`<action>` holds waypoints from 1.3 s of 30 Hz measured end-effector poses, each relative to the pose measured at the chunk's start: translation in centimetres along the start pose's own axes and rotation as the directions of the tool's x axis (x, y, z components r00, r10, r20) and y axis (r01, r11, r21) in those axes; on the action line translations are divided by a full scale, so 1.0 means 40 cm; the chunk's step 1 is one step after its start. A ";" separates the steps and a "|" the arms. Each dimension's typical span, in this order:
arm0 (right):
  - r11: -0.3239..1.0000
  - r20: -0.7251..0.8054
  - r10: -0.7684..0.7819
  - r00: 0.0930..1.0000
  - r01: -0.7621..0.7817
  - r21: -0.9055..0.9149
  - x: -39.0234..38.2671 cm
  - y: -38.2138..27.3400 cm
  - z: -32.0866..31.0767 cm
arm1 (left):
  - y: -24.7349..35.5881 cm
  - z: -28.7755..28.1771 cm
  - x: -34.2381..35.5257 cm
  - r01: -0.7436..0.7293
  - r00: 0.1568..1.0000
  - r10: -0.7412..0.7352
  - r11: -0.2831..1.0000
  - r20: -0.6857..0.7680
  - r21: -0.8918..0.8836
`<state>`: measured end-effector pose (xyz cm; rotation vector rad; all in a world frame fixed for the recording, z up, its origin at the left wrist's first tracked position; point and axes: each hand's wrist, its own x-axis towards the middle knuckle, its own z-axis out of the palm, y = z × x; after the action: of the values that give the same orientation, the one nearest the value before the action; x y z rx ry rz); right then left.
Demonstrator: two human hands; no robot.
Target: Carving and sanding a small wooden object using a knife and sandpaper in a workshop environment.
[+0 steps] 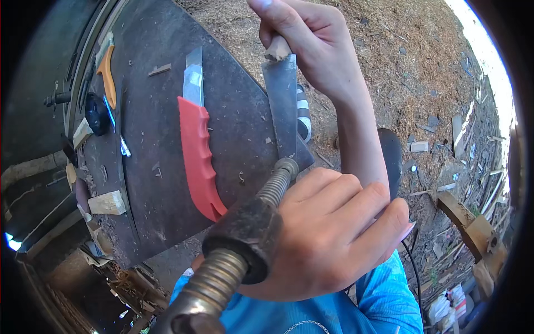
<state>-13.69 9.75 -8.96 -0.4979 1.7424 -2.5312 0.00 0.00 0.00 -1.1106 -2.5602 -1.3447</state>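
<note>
Wood chips and shavings litter the ground (411, 67) across the upper right of the frame, beside the dark tabletop (156, 122) filling its left and centre. Your blue shirt (261, 317) shows at the bottom edge. Your left hand (320, 239), at lower centre with its back to the camera, bends its fingers toward the right beside a thick threaded screw (219, 273); its palm is hidden, so whether it grasps anything cannot be told. The screw slants from the bottom edge up to the centre through a black collar (243, 239), its rounded tip at the lower end of a flat grey blade. Your right hand (317, 44), at top centre, is clenched around a pale wooden stub at the blade's other end, its forearm passing behind your left hand. A red-handled tool (194, 150), its grip scalloped, lies on the tabletop left of centre. The grey blade (282, 100) stands near-vertical in the upper centre, in front of a black-and-white striped shoe (302, 108). An orange handle (107, 78) lies at upper left, a pale wood block (108, 203) at centre left. Smallest is the wooden stub (278, 48) in your right hand.
</note>
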 end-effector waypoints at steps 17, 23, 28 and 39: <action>0.991 -0.120 -0.042 0.992 0.057 0.121 0.026 0.017 0.033 | -0.002 0.001 -0.009 0.012 0.998 -0.011 1.000 -0.054 0.028; 0.993 -0.187 -0.108 0.976 0.095 -0.076 0.035 0.012 0.009 | -0.001 0.009 -0.005 0.013 1.000 -0.012 1.000 -0.017 0.022; 0.993 -0.207 -0.070 0.976 0.087 0.074 0.031 0.000 0.031 | 0.013 0.004 -0.004 0.066 0.998 -0.066 0.998 -0.018 0.005; 1.000 -0.212 -0.009 0.977 0.014 0.020 0.049 -0.046 0.054 | 0.024 -0.006 -0.002 0.090 0.996 -0.089 0.996 0.005 -0.011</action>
<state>-14.68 8.10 -6.11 -0.2443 1.7779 -2.6960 0.58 0.12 0.82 -1.0126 -2.6384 -1.3780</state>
